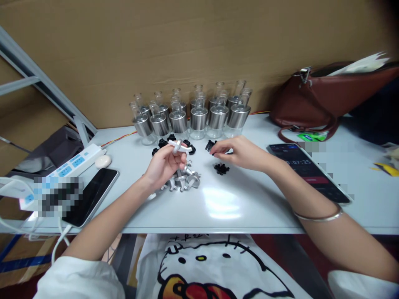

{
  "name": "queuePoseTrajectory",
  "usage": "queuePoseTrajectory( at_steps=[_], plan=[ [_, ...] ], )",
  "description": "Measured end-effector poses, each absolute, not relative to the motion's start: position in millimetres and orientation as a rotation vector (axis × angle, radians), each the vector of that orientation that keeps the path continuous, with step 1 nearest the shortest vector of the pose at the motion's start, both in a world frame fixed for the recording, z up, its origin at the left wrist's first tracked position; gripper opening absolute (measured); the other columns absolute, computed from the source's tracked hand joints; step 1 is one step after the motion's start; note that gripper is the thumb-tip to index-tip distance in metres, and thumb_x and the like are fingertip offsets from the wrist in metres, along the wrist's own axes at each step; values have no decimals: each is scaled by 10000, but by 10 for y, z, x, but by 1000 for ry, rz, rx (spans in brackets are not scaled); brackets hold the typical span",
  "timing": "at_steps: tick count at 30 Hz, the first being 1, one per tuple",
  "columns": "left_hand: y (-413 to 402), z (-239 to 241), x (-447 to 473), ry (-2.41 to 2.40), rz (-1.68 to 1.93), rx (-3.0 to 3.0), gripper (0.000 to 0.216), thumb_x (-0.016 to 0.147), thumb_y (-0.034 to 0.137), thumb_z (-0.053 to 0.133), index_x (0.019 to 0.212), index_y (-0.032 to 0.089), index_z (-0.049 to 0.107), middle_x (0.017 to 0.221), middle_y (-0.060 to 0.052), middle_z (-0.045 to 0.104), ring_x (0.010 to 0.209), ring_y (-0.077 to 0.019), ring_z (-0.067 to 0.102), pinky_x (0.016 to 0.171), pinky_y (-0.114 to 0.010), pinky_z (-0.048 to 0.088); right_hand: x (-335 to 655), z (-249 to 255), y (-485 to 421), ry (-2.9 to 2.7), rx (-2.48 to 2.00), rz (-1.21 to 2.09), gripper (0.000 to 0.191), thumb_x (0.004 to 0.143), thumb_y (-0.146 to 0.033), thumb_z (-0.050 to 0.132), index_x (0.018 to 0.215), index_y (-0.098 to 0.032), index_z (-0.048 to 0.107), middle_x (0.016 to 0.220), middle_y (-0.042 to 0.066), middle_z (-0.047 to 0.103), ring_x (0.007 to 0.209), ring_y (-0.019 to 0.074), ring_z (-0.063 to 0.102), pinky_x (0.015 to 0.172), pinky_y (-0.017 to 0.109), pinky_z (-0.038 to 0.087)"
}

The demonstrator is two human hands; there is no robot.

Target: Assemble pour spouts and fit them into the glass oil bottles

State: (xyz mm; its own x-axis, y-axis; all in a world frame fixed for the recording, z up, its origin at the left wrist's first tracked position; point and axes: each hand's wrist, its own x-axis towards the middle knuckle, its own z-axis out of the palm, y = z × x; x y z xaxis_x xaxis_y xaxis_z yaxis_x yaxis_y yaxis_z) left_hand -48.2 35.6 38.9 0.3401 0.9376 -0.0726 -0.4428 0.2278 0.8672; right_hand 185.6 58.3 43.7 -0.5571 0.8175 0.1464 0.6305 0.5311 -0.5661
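Observation:
My left hand [162,166] is closed on a silver spout-like part [183,148] with a ring around it, raised over the table. Below it lies a cluster of similar silver parts [182,180]. Several round black stopper-like pieces [162,143] sit behind this hand, partly hidden by it. My right hand [235,151] has thumb and fingers pinched together beside a small heap of thin black pieces [209,145]; whatever is between its fingertips is too small to make out. Just in front of that hand is a pile of small black parts [221,168].
Glass bottles with metal sleeves [198,118] stand in two rows at the back. To the left are a power strip [70,166], a white round case [103,161] and a phone [92,197]. On the right lie a phone with a timer [307,170] and a brown bag [330,97].

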Motion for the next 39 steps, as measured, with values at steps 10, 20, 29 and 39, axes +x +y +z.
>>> queuePoseTrajectory(
  at_steps=[10, 20, 29, 39],
  plan=[
    [451, 409, -514, 793, 1269, 861, 124, 736, 124, 593, 842, 167, 544, 753, -2, 666, 627, -83, 625, 659, -197, 484, 1995, 285, 742, -2568, -1386, 450, 255, 796, -92, 524, 956, -149, 714, 906, 90, 743, 760, 199, 659, 693, 281, 468],
    [706, 336, -713, 956, 1553, 958, 175, 723, 151, 665, 833, 184, 533, 778, 35, 637, 813, -109, 684, 814, -221, 486, 1965, 315, 710, -2517, -1291, 413, 78, 773, -166, 595, 749, -156, 669, 694, 34, 635, 620, 142, 542, 604, 249, 408],
    [688, 309, -814, 1209, 1490, 1982, 84, 836, 221, 602, 907, 191, 635, 1011, -41, 607, 897, -134, 598, 861, -240, 469, 1898, 379, 618, -2589, -1443, 544, 219, 740, -45, 538, 821, -146, 715, 702, 44, 694, 565, 133, 575, 575, 243, 424],
    [506, 241, -664, 945, 989, 2441, 171, 898, 212, 514, 1017, 209, 636, 1129, -96, 624, 1074, -192, 582, 970, -332, 433, 1887, 384, 603, -2653, -1388, 502, 220, 791, -85, 512, 838, -149, 717, 790, 62, 730, 666, 161, 633, 631, 251, 446]
  ],
)
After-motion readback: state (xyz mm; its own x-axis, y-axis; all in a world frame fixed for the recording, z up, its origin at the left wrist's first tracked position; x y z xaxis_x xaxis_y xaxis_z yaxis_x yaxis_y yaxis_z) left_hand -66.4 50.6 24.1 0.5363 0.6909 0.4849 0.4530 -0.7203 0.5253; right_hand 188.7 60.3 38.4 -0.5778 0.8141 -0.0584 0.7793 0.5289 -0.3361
